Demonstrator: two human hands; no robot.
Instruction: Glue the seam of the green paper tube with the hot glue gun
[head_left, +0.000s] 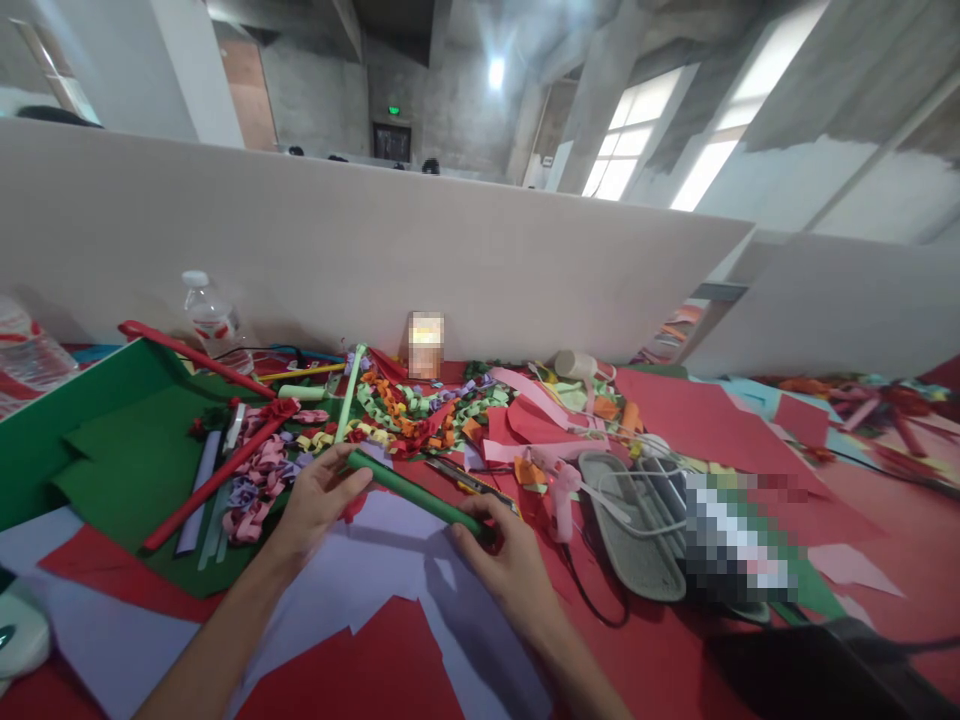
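A dark green rolled paper tube (416, 492) is held up between my two hands, tilted down toward the right. My left hand (324, 495) grips its left end, thumb on the near side. Around the right end are the fingers of my right hand (504, 545). Below the tube lie sheets of lilac paper (382, 545) and red paper (367, 665). Just behind it a utility knife (472, 478) rests on the table. A thin light green paper stick (349, 392) stands out beyond my left hand, next to curled paper chains (409, 410).
Red paper rods (217, 483) and green sheets (127, 450) lie at left. A pink glue gun (561, 495) with a cord and a grey case (634, 530) sit at right. Behind are a water bottle (214, 320) and a white partition (337, 250).
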